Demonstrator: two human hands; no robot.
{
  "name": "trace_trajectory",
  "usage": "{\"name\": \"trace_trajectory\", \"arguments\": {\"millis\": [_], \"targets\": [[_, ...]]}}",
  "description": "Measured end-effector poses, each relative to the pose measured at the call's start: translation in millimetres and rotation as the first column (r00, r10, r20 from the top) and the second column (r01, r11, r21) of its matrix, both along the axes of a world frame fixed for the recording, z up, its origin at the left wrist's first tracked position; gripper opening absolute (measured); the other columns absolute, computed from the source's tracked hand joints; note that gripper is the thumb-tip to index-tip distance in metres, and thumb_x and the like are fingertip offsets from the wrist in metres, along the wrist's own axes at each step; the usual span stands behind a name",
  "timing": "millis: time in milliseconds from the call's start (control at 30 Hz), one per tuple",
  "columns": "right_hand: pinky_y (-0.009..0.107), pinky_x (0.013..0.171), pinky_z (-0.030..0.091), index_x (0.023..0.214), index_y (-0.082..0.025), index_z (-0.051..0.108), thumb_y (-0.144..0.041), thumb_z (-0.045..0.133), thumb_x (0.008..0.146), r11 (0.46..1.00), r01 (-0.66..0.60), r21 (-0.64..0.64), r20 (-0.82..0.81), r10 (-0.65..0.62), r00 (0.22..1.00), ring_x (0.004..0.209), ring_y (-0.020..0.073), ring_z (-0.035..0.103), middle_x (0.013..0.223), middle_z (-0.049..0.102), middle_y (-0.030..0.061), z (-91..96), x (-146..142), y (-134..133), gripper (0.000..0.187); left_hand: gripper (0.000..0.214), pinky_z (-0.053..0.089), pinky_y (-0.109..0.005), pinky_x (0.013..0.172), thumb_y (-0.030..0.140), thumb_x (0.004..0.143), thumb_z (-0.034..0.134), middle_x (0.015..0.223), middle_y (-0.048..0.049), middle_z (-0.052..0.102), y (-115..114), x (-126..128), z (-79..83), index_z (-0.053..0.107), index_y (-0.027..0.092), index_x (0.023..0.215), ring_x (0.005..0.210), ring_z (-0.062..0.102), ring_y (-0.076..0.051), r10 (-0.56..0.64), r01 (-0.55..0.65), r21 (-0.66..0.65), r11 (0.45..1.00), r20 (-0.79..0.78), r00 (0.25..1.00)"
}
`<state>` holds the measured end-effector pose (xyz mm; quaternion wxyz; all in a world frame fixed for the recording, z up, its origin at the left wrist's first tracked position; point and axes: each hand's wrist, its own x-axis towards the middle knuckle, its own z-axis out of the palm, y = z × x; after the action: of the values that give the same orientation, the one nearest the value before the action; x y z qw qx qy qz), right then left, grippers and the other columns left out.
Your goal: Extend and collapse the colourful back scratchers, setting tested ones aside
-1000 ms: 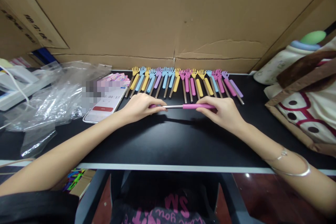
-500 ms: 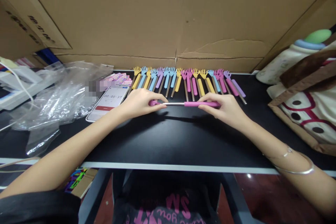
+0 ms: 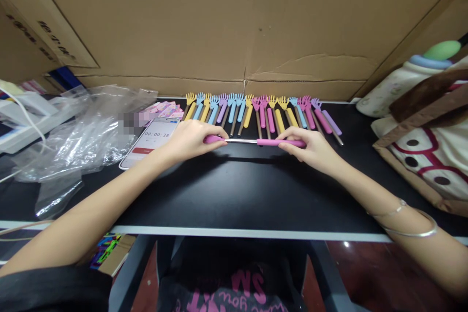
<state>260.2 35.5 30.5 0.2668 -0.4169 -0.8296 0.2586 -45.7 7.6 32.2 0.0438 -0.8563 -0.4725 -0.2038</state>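
Between both hands, a back scratcher [image 3: 265, 142] with a pink grip and a thin metal rod is held level above the black tabletop. My left hand [image 3: 195, 140] is closed on its pink end at the left; the fingers hide most of that end. On the right, my right hand [image 3: 307, 147] pinches the pink grip from its far end. Just behind them lies a row of back scratcher parts: yellow, blue, purple and pink hand-shaped heads [image 3: 249, 100] on metal rods, along with loose coloured grips [image 3: 271, 120].
A phone [image 3: 146, 141] showing a running timer lies left of the row, beside pink printed packets [image 3: 164, 108]. Clear plastic bags [image 3: 98, 126] and a white power strip [image 3: 25, 122] are farther left. Right stand a bottle [image 3: 398, 85] and fabric bag [image 3: 424, 156]. Cardboard [image 3: 219, 19] walls the back.
My left hand has shifted slightly and now covers more of the pink end. The right hand stays almost in place. The phone's timer has advanced from 37 to 38.
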Motion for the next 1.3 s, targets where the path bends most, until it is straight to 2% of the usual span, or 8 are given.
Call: {"name": "trace_trajectory", "arguments": {"millis": [167, 333, 533, 700, 867, 1067, 1167, 1300], "targets": [[0.024, 0.046, 0.03, 0.085, -0.016, 0.061, -0.048, 0.06, 0.082, 1.0, 0.002, -0.026, -0.05, -0.003, 0.999, 0.045, 0.0079, 0.038, 0.055, 0.048, -0.0034, -1.8, 0.4, -0.5, 0.032, 0.024, 0.035, -0.022, 0.055, 0.042, 0.088, 0.055, 0.075, 0.0025, 0.073, 0.4, -0.7, -6.0, 0.073, 0.027, 0.091, 0.063, 0.064, -0.012, -0.029, 0.027, 0.091, 0.996, 0.012, 1.0], [0.022, 0.04, 0.027, 0.082, -0.016, 0.059, -0.05, 0.06, 0.081, 0.991, -0.011, -0.13, -0.093, -0.001, 0.996, 0.04, 0.0055, 0.035, 0.053, 0.049, -0.0043, -2.7, -0.2, -1.3, 0.034, 0.027, 0.037, -0.021, 0.056, 0.041, 0.09, 0.052, 0.077, 0.0011, 0.074, 0.4, -1.5, -10.2, 0.073, 0.025, 0.089, 0.064, 0.066, -0.012, -0.075, 0.071, 0.186, 0.98, 0.01, 0.997], [0.02, 0.032, 0.021, 0.081, -0.017, 0.054, -0.057, 0.058, 0.081, 0.937, -0.061, -0.344, -0.146, 0.011, 0.989, 0.032, 0.0031, 0.033, 0.05, 0.048, -0.0064, -4.4, 0.7, -1.4, 0.041, 0.028, 0.033, -0.023, 0.048, 0.039, 0.093, 0.047, 0.07, 0.0027, 0.072, -2.6, 0.3, -11.1, 0.072, 0.025, 0.088, 0.057, 0.064, -0.01, -0.099, 0.126, 0.365, 0.922, -0.091, 0.991], [0.019, 0.032, 0.02, 0.079, -0.017, 0.051, -0.059, 0.057, 0.081, 0.923, -0.081, -0.377, -0.162, 0.02, 0.987, 0.031, 0.0028, 0.032, 0.048, 0.045, -0.0076, -4.7, 0.3, -1.3, 0.043, 0.026, 0.032, -0.024, 0.047, 0.036, 0.093, 0.049, 0.068, 0.0037, 0.071, -3.6, 1.8, -9.8, 0.071, 0.025, 0.086, 0.054, 0.062, -0.01, -0.108, 0.146, 0.422, 0.895, -0.114, 0.988], [0.02, 0.034, 0.021, 0.079, -0.017, 0.052, -0.059, 0.055, 0.082, 0.936, -0.056, -0.348, -0.136, 0.009, 0.991, 0.033, 0.0034, 0.032, 0.048, 0.045, -0.0074, -4.2, -1.4, -2.0, 0.042, 0.023, 0.035, -0.022, 0.051, 0.036, 0.091, 0.051, 0.077, 0.0029, 0.074, -3.4, 1.4, -9.9, 0.071, 0.025, 0.088, 0.062, 0.065, -0.011, -0.081, 0.096, 0.293, 0.951, -0.064, 0.995], [0.023, 0.042, 0.026, 0.078, -0.017, 0.054, -0.054, 0.052, 0.086, 0.977, -0.045, -0.209, -0.054, 0.034, 0.998, 0.039, 0.0053, 0.034, 0.05, 0.047, -0.0056, -0.7, 0.4, -1.3, 0.037, 0.022, 0.034, -0.021, 0.055, 0.039, 0.088, 0.054, 0.076, 0.0025, 0.072, -3.9, 4.3, -7.1, 0.071, 0.026, 0.089, 0.064, 0.063, -0.012, -0.04, 0.038, 0.103, 0.994, 0.015, 0.999], [0.024, 0.048, 0.029, 0.082, -0.017, 0.057, -0.051, 0.054, 0.085, 0.988, -0.056, -0.142, -0.017, 0.054, 0.998, 0.045, 0.0077, 0.038, 0.051, 0.047, -0.0051, 2.7, 1.7, -0.3, 0.034, 0.024, 0.033, -0.021, 0.057, 0.042, 0.087, 0.054, 0.077, 0.0026, 0.071, -5.0, 7.2, -2.1, 0.071, 0.026, 0.09, 0.065, 0.061, -0.012, 0.007, -0.005, -0.042, 0.999, 0.046, 0.999], [0.025, 0.052, 0.027, 0.087, -0.018, 0.061, -0.047, 0.06, 0.081, 0.996, -0.083, -0.044, 0.036, 0.084, 0.996, 0.051, 0.0089, 0.036, 0.055, 0.042, -0.0057, 6.1, 4.5, 2.1, 0.03, 0.027, 0.03, -0.021, 0.056, 0.046, 0.085, 0.055, 0.066, 0.0039, 0.063, -6.0, 6.6, 5.6, 0.069, 0.027, 0.098, 0.061, 0.055, -0.012, 0.051, -0.03, -0.254, 0.967, 0.075, 0.996]]}}
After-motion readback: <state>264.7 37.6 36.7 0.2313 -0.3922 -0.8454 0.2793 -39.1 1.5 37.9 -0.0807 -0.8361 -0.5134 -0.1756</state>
